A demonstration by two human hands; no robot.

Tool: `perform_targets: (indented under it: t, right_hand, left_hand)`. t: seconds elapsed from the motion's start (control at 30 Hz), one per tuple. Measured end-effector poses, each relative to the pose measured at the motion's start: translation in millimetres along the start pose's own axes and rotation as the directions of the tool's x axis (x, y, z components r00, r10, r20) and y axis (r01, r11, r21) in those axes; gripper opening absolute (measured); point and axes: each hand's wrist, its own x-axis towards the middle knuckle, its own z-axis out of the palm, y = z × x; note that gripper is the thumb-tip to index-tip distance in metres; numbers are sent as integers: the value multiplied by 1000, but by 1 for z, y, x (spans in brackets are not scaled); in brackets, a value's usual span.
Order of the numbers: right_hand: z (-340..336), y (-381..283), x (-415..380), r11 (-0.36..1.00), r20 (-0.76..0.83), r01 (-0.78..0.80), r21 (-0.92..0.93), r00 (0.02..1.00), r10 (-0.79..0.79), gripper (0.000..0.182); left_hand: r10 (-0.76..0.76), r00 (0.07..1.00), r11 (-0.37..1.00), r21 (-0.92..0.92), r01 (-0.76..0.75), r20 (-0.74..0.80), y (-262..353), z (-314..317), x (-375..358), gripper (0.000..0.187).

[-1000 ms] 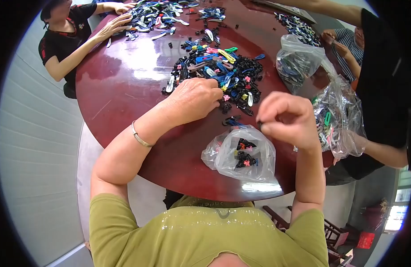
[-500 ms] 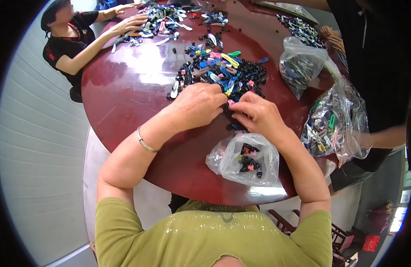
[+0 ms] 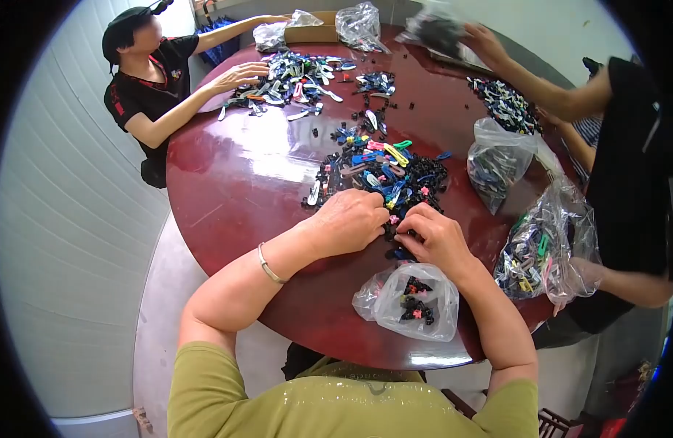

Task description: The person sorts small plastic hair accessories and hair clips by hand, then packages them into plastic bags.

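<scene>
A pile of hair clips [image 3: 398,157], with snap clips in several colours and many small black claw clips, lies on the dark red table [image 3: 234,190]. My left hand [image 3: 351,221] is at the pile's near edge with its fingers curled inward; whatever they hold is hidden. Just right of it, my right hand [image 3: 435,235] has thumb and forefinger bent together over small black pieces, too small to make out. A pink clip [image 3: 394,219] shows between the two hands. Below my right hand sits an open clear plastic bag [image 3: 442,321] holding several black claw clips and a few pink ones.
Filled clear bags, one upright [image 3: 497,164] and one larger [image 3: 562,233], stand on the right. Across the table, a co-worker's hand [image 3: 241,75] rests at another clip pile [image 3: 296,77]. Another person's hand [image 3: 486,45] holds a bag [image 3: 435,29] at the back right.
The view has tilted up, showing more of the table's far side. A person at the back right now lifts a bag. My hands stay at the pile's near edge.
</scene>
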Motion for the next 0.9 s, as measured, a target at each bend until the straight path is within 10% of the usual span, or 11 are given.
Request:
perform_targets:
  t: [0.4, 0.5, 0.73, 0.9]
  right_hand:
    - [-26, -10, -3, 910, -140, -149, 387, 966, 218, 15]
    - [-53, -30, -9, 702, -21, -223, 677, 947, 320, 14]
    - [-88, -61, -11, 744, 224, -49, 667, 965, -137, 24]
    - [-70, -37, -13, 775, 31, -26, 631, 999, 8, 18]
  left_hand:
    - [9, 1000, 1000, -1, -9, 18, 1, 3, 0, 14]
    - [4, 1000, 1000, 22, -4, 17, 0, 2, 0, 14]
    - [24, 1000, 999, 44, -24, -5, -1, 6, 0, 13]
    - [31, 999, 999, 21, -30, -22, -1, 6, 1, 12]
